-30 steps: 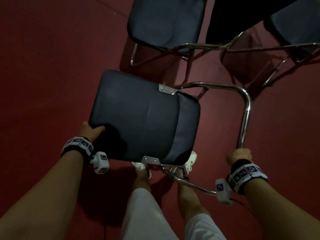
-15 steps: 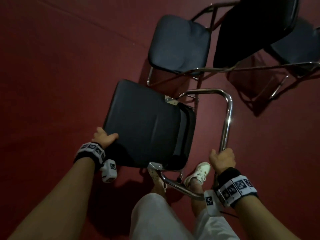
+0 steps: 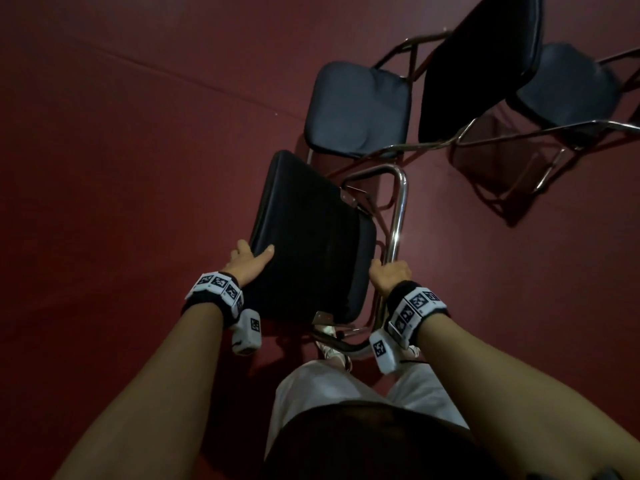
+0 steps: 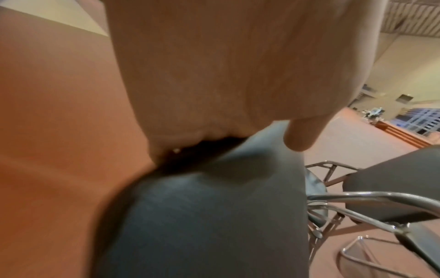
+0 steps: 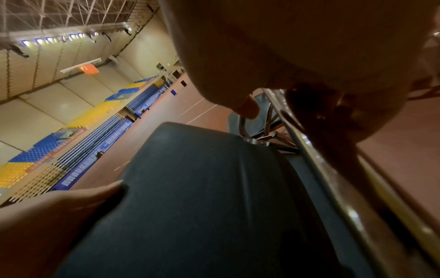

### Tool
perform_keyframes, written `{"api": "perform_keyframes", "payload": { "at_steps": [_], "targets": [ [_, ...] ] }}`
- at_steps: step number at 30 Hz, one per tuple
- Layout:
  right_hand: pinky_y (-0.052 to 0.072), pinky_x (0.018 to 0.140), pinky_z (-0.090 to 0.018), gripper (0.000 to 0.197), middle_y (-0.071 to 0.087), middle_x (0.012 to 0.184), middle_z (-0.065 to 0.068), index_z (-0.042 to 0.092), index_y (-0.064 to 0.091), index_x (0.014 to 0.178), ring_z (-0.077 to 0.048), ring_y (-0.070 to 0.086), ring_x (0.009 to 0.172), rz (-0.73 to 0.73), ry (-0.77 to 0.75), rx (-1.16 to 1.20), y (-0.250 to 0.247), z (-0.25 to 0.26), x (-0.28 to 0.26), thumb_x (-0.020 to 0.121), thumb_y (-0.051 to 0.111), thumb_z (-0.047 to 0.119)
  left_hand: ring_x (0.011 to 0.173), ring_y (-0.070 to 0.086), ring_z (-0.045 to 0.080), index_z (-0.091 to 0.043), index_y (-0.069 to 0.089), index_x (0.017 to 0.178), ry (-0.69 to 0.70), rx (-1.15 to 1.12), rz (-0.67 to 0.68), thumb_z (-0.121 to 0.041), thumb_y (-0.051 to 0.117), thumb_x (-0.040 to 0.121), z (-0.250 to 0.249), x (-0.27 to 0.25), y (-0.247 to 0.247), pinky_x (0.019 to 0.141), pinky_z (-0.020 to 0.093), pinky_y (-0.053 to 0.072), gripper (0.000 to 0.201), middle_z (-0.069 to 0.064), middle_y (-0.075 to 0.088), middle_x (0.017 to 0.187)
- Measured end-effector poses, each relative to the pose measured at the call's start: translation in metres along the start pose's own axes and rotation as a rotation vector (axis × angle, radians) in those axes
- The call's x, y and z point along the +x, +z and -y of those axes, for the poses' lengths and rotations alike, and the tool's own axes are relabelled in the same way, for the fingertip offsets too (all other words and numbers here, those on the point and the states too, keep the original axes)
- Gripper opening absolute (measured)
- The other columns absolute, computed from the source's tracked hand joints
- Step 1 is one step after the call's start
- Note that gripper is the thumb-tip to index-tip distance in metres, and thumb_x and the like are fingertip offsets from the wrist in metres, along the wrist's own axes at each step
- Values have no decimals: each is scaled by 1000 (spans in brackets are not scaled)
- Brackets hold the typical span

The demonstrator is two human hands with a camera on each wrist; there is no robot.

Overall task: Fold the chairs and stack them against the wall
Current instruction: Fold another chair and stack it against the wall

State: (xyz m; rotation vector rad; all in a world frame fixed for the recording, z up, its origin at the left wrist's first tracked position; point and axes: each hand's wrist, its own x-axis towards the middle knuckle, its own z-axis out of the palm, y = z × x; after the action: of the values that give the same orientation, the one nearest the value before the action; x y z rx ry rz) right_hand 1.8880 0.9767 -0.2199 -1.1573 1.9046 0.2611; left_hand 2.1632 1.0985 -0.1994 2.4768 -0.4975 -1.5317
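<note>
Half-folded chair: left hand grips its padded seat edge, right hand wraps the slick chrome frame (rigid, probably awkward rather than heavy).

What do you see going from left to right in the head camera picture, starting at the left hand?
Left hand → dark seat it grips → right hand on the chrome tube → an unfolded chair far right.

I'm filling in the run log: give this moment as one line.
step: folding | left hand: grips dark padded seat | right hand: grips chrome tube frame | two chairs beyond: unfolded
</note>
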Motion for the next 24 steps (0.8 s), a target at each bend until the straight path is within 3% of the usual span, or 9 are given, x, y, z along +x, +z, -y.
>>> {"api": "perform_keyframes", "payload": {
  "at_steps": [2,5,8,11,16,20,24],
  "targets": [
    [56,88,-45,59,66,116,-24,-6,56,125,-40,66,102,43,-24,25,-3,-1,-2,87,53,40,130,48,27,-20,29,150,110,-56,70,-74,58,83,3,-17,7,108,41,40,90,3,41,150],
    [54,85,-39,53,65,119,-23,-7,54,128,-39,65,105,65,20,32,-18,-14,-3,96,52,36,129,51,24,-29,30,148,176,-137,-3,-73,75,65,2,-36,43,110,44,42,104,-2,47,146],
    [50,91,-35,56,63,126,-21,-5,54,130,-37,62,113,95,88,58,-43,-33,8,102,43,42,122,56,20,-29,46,140,219,-158,72,-50,77,79,-17,-37,71,103,37,45,72,-6,58,126],
    [49,102,-45,67,64,127,-19,-2,57,132,-37,62,115,132,80,73,-57,-45,25,100,38,54,108,62,18,-24,61,125,242,-132,131,-40,74,87,-37,-39,79,92,30,45,44,-5,64,110],
    [46,106,-41,72,61,132,-20,0,54,137,-37,59,120,196,18,34,-51,-35,0,99,36,58,108,62,16,-23,60,131,299,-81,118,-51,72,84,-43,-53,114,93,28,46,55,-5,67,119],
    [43,110,-46,102,56,140,-20,6,48,144,-36,56,127,289,36,89,-44,-42,-12,76,30,80,109,61,9,-35,57,132,401,-32,181,-75,59,79,-57,-81,144,97,28,48,67,-13,65,119],
    [44,108,-48,99,58,138,-18,8,46,145,-35,57,125,228,57,214,-60,-61,-17,82,29,82,117,59,11,-35,52,137,493,67,233,-78,54,79,-66,-83,148,100,29,47,73,-12,63,127]
  ]
}}
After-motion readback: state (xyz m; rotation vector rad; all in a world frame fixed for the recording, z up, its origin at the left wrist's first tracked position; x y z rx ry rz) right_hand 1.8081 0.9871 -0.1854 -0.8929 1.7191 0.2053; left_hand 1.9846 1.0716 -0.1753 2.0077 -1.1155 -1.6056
